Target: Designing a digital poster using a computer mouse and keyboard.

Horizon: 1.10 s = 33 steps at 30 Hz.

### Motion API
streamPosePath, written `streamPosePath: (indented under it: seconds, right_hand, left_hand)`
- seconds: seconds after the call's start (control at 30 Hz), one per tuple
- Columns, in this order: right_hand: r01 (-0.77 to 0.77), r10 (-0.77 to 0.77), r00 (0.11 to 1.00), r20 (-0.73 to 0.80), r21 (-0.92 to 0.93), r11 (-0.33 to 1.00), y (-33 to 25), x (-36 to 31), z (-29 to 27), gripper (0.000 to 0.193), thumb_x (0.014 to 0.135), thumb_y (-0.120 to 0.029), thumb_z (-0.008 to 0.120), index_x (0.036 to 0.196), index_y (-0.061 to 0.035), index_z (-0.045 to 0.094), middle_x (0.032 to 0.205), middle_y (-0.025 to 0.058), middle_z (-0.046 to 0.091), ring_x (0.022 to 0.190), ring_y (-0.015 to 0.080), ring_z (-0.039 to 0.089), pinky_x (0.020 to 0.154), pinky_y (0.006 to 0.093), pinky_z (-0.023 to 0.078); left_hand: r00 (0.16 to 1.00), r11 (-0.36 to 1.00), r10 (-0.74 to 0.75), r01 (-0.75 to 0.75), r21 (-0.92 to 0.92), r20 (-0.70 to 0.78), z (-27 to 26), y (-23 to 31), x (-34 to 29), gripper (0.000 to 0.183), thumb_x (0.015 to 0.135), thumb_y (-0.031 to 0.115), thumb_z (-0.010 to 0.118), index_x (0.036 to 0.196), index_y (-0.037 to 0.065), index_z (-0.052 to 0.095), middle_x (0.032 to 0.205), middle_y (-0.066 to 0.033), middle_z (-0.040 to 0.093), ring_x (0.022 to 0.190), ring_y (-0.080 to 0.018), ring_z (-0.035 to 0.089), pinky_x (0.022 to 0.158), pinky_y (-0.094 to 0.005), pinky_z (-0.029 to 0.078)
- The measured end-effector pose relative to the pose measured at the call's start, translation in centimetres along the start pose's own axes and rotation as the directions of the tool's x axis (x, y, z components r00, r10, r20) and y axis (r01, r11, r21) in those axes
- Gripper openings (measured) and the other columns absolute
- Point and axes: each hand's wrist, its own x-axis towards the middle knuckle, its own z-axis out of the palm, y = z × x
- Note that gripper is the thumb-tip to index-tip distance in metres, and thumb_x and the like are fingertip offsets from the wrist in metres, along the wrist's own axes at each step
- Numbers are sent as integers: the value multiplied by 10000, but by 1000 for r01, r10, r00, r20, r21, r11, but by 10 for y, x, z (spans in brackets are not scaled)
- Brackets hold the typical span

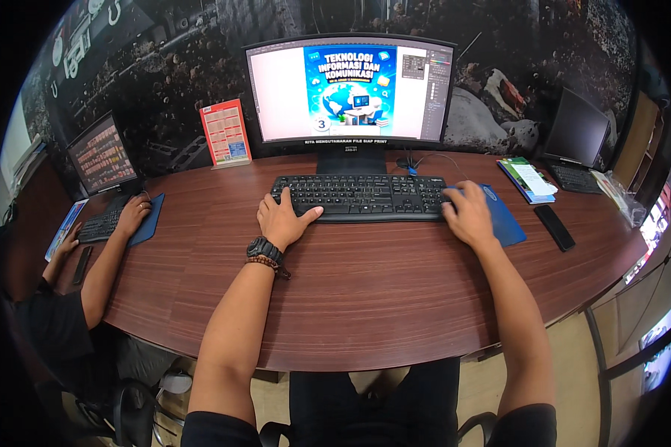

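Observation:
A black keyboard (pixel 358 197) lies in front of a large curved monitor (pixel 350 89), which shows a blue illustrated cover in an editing window. My left hand (pixel 279 220) rests on the keyboard's left end, thumb stretched toward the front row of keys and fingers apart, holding nothing. A dark watch (pixel 265 250) and a beaded bracelet (pixel 267 262) circle that wrist. My right hand (pixel 470 214) is at the keyboard's right end, beside a blue mouse pad (pixel 505 220). Its fingers are bent and blurred over the number keys. A thin cable runs toward it; whatever lies under the palm is hidden.
Rightward on the brown desk (pixel 373 298) are a black phone (pixel 554 228), stacked booklets (pixel 528 181) and another screen (pixel 578 127). A red-edged calendar card (pixel 225 132) stands left of the monitor. At far left, a co-worker's hands (pixel 134 214) are at a second keyboard and blue pad.

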Motion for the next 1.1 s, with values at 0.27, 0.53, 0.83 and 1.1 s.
streamPosePath:
  seconds: [0.27,0.53,0.83,1.1]
  right_hand:
    - [-68,74,964,254,-34,997,-61,29,49,423,962,-460,537,1305,-233,633,1441,205,431,1427,434,264,1174,609,161]
    - [-181,180,981,-73,1,984,0,15,16,279,863,-224,615,1073,-79,729,1155,159,619,1134,348,563,1028,467,402]
    - [-372,372,928,26,122,920,22,-21,-10,367,812,-241,665,1143,-86,705,1224,160,588,1112,375,603,949,446,498]
    - [-393,398,917,-15,127,911,28,-23,-7,353,803,-215,646,1129,-97,713,1219,144,588,1111,363,606,949,446,497]
  left_hand:
    - [1000,1000,11,-11,-27,-12,-1,4,-6,1023,794,725,657,1484,15,401,1443,-320,365,1394,-465,304,1150,-538,257]
    - [999,999,31,-32,-5,-26,3,0,-1,1056,802,769,608,1481,-11,392,1406,-321,377,1344,-458,325,1142,-547,229]
    - [1000,1000,16,-16,11,8,0,1,-2,1026,816,734,628,1487,-4,388,1448,-322,349,1400,-469,283,1156,-547,230]
    - [1000,1000,11,-11,14,2,1,3,-2,999,825,723,626,1481,4,403,1457,-317,345,1407,-465,279,1159,-554,231]
